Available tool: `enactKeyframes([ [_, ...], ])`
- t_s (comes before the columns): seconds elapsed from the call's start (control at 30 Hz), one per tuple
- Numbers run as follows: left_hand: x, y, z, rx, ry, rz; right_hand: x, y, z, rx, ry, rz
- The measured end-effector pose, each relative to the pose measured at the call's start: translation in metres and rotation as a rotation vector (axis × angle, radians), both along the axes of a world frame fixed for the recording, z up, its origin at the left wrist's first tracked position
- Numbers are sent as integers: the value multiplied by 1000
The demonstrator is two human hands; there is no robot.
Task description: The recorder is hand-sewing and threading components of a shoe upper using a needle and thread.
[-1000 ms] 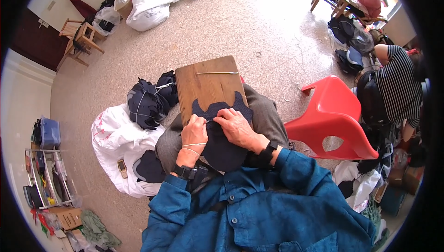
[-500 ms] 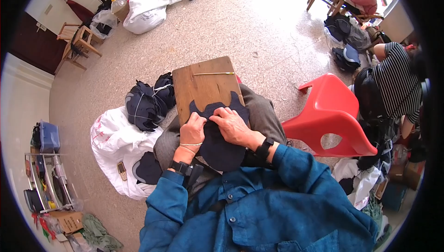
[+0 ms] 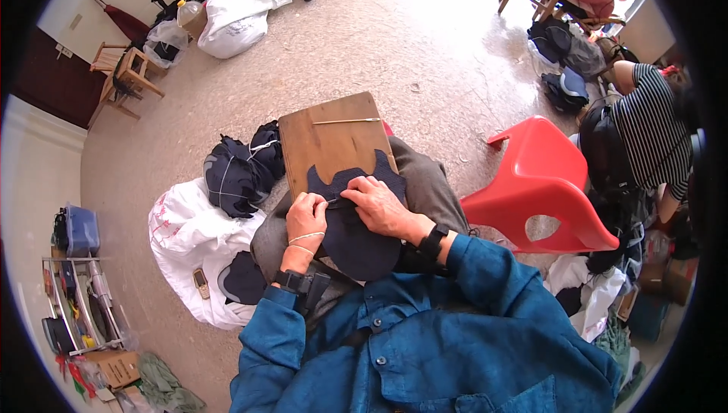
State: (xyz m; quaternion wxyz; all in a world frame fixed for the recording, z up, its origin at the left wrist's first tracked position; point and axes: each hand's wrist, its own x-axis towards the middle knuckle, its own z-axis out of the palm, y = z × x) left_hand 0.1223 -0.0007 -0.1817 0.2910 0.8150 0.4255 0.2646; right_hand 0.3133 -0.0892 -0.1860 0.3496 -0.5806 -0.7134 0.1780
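Observation:
A dark navy piece of cut cloth (image 3: 359, 246) lies across my lap and the near end of a wooden board (image 3: 334, 144). Its two pointed ends reach up over the wood. My left hand (image 3: 305, 218) pinches the cloth's left part with thumb and fingers. On the right, my right hand (image 3: 377, 207) is closed on the same cloth, fingertips bent over its middle. A short thin line shows between both sets of fingertips; I cannot tell whether it is a fold, a thread or a tool. A thin pale stick (image 3: 346, 122) rests on the board's far part.
Tied dark cloth bundles (image 3: 231, 178) and a white sack (image 3: 182, 219) with a phone (image 3: 201, 282) lie at my left. A red plastic chair (image 3: 546, 185) stands right, near a person in a striped top (image 3: 648, 132). A wooden chair (image 3: 130, 75) is far left.
My left hand has shifted slightly left and toward me, widening the gap between my hands. My right hand stays nearly in place, still on the cloth.

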Motion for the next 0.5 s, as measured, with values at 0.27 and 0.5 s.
enactKeyframes([
  [0.27, 5, 7, -2, -87, -98, -74, 3, 0, -1, 4, 32, 9],
  [0.5, 7, 5, -7, -4, -35, -26, 2, 2, -7, 88, 258, -60],
])
